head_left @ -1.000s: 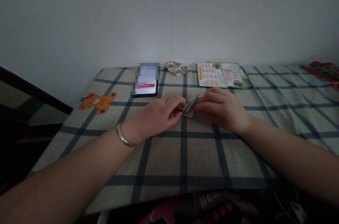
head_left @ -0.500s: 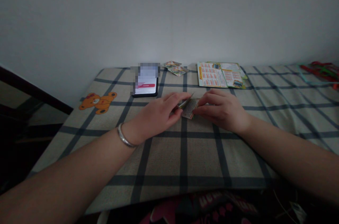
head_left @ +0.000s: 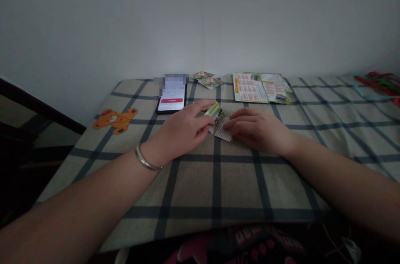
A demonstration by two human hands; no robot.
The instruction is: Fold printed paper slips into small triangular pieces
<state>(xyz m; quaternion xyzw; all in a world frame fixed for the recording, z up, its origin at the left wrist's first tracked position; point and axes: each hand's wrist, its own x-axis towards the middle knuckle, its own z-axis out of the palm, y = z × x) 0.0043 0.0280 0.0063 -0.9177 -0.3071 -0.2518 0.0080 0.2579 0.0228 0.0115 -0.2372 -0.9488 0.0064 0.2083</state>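
Observation:
A small printed sheet of folded paper (head_left: 222, 130), with a green picture flap and a text panel, is held low over the table between my hands. My left hand (head_left: 187, 128), with a silver bangle at the wrist, pinches its left side between thumb and fingers. The fingers of my right hand (head_left: 261, 130) are closed on its lower right edge. Part of the sheet is hidden under the fingertips on both sides.
A lit phone (head_left: 171, 99) leans behind my left hand. Small folded papers (head_left: 208, 80) and larger printed leaflets (head_left: 261, 88) lie by the wall. A bear cutout (head_left: 115, 120) is at left on the checked tablecloth (head_left: 193, 189). Red and green items (head_left: 379, 85) sit far right.
The folded paper has turned so that its green picture flap now shows towards me. My left fingers have shifted up and over it; my right hand has moved slightly left.

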